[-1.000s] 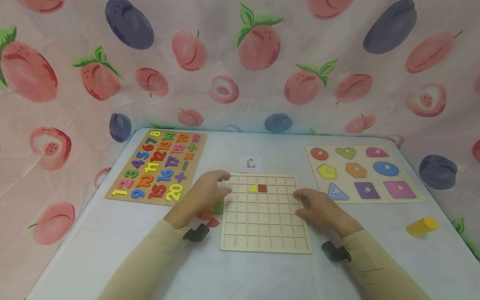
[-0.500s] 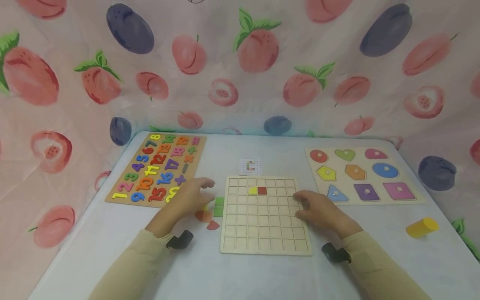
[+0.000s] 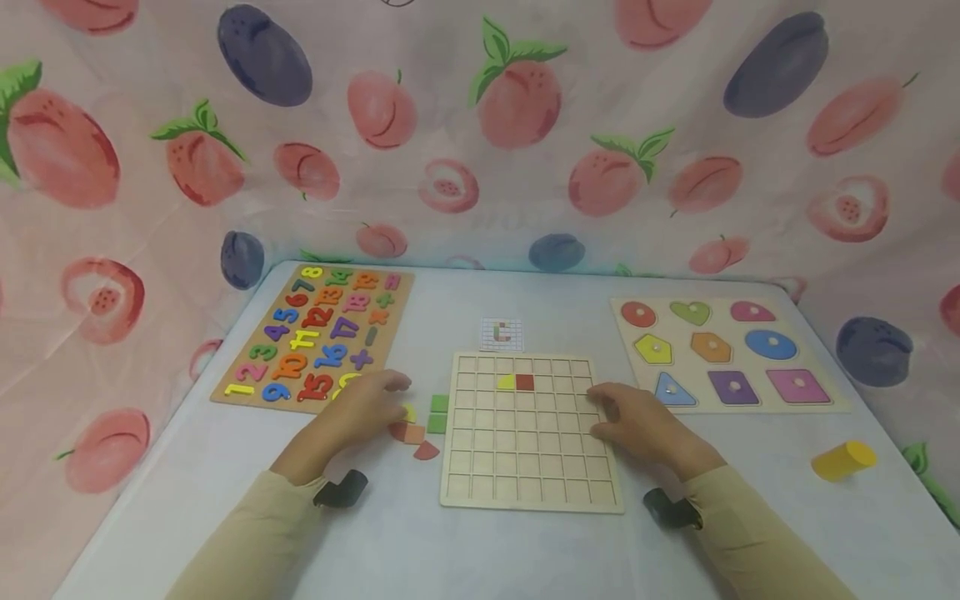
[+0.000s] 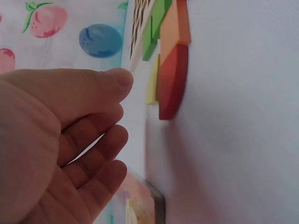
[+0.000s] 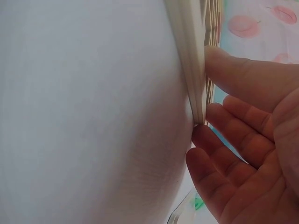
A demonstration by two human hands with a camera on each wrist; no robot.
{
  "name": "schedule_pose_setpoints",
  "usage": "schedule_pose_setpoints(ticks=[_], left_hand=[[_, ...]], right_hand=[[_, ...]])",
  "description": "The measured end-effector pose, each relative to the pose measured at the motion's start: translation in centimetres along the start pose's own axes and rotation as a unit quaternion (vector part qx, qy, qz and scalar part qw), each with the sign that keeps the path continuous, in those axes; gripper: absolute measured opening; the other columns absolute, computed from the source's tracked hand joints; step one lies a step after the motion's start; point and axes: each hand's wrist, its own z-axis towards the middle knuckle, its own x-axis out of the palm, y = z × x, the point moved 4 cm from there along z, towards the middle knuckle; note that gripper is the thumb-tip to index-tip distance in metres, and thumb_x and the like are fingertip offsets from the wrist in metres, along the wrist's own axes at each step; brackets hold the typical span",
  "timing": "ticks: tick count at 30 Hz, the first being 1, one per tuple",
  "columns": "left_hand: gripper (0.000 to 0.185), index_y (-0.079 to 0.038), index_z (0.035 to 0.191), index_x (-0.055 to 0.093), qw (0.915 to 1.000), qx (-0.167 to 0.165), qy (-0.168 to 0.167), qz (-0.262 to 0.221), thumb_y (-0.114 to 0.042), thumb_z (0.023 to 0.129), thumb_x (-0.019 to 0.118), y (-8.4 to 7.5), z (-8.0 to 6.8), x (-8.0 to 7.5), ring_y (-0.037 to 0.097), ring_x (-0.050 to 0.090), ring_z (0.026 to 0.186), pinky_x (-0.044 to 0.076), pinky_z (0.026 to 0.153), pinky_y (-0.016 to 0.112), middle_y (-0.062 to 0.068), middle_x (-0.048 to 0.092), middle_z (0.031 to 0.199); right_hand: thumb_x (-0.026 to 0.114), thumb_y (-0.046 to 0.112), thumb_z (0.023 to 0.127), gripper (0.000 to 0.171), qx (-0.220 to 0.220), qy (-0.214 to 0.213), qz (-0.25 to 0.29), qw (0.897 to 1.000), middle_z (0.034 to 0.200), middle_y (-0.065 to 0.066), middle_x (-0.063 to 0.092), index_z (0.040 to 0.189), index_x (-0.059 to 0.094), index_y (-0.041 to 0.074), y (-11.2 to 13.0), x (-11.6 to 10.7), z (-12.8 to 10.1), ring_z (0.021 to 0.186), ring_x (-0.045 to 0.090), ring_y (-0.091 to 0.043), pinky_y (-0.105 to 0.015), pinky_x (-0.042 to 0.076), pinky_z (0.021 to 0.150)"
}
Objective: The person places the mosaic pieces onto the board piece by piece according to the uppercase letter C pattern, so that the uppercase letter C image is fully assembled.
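table (image 3: 225,492): white cloth top, everything sits on it, fruit-print curtain behind.
number board (image 3: 315,337): at 10 o'clock from the middle, readable digits 1 to 20 plus a few math signs.
shape board (image 3: 727,350): over at 2 o'clock, nine knobbed shapes, no writing I can see.
grid board (image 3: 528,433): dead centre, a yellow and a red tile already sitting in its second row.
right hand (image 3: 637,417): fingers lie relaxed against the grid board's 3 o'clock edge, steadying it, not clutching anything.
left hand (image 3: 360,408): fingers loose and holding nothing; it's the nearer hand by far.
loose tiles (image 3: 420,429): green, orange, red and yellow pieces clustered just off the grid's 9 o'clock edge, roughly at 3 o'clock from the left fingertips, just beside them. Touching yet? Hard to say; the wrist view shows a gap.
pattern card (image 3: 501,333): at 12 o'clock of the grid, print too small to read.
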Motion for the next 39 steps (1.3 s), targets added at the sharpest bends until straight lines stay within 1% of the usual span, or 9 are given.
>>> schedule_pose_setpoints(ticks=[5,10,16,20,27,35,39], left_hand=[[0.041,-0.008,0.131,0.064,1.0,0.008,0.005,0.003,-0.009,0.091,0.07,0.6,0.0,0.2,0.031,0.053,0.128,0.045,0.103,0.051,0.008,0.062,0.132],[0.038,-0.005,0.128,0.064,0.9997,0.021,0.006,0.006,-0.006,0.09,0.068,1.0,0.0,0.6,0.031,0.055,0.125,0.045,0.103,0.05,0.009,0.064,0.128],[0.037,-0.005,0.126,0.065,0.9995,0.029,0.006,0.015,-0.005,0.09,0.068,1.0,0.0,1.0,0.032,0.056,0.123,0.046,0.102,0.05,0.008,0.066,0.125],[0.036,-0.006,0.126,0.066,0.9996,0.026,0.004,0.012,-0.007,0.09,0.069,1.0,0.1,1.1,0.031,0.056,0.124,0.046,0.102,0.05,0.008,0.066,0.125],[0.037,-0.004,0.128,0.064,0.9988,0.039,-0.005,0.03,-0.01,0.091,0.069,0.8,0.1,0.9,0.032,0.055,0.126,0.045,0.103,0.05,0.01,0.064,0.128],[0.036,-0.003,0.126,0.065,0.9985,0.042,0.001,0.036,-0.006,0.091,0.067,1.0,0.2,0.9,0.032,0.057,0.123,0.047,0.101,0.049,0.01,0.066,0.125],[0.035,-0.005,0.126,0.065,0.999,0.032,0.002,0.033,-0.008,0.091,0.068,0.9,0.3,0.9,0.03,0.057,0.122,0.048,0.101,0.048,0.009,0.065,0.125]], right_hand=[[0.075,0.014,0.087,0.054,-0.001,-0.004,0.0,1.0,0.14,-0.018,0.056,0.136,0.058,0.001,0.1,-0.1,-0.1,0.133,0.046,-0.041,-0.056,0.037,0.108],[0.075,0.013,0.086,0.054,-0.004,-0.005,-0.002,1.0,0.14,-0.019,0.056,0.136,0.058,0.001,0.2,-0.1,-0.1,0.134,0.045,-0.041,-0.056,0.036,0.109],[0.075,0.014,0.086,0.054,-0.002,-0.003,-0.003,1.0,0.141,-0.019,0.055,0.136,0.057,0.001,0.1,0.0,-0.1,0.134,0.045,-0.041,-0.056,0.036,0.109],[0.075,0.014,0.087,0.054,0.0,-0.002,-0.002,1.0,0.141,-0.019,0.055,0.136,0.057,0.001,0.1,0.0,-0.1,0.134,0.045,-0.041,-0.056,0.036,0.109],[0.074,0.014,0.087,0.054,0.001,0.001,-0.001,1.0,0.141,-0.019,0.055,0.136,0.057,0.001,0.0,0.0,0.0,0.134,0.045,-0.041,-0.056,0.036,0.109],[0.074,0.014,0.087,0.055,0.003,0.003,0.005,1.0,0.142,-0.019,0.054,0.137,0.056,0.001,0.2,-0.1,-0.1,0.135,0.044,-0.041,-0.056,0.036,0.109],[0.074,0.014,0.087,0.054,0.001,0.004,0.003,1.0,0.141,-0.019,0.054,0.137,0.056,0.001,0.2,-0.1,-0.1,0.134,0.045,-0.041,-0.056,0.036,0.109]])
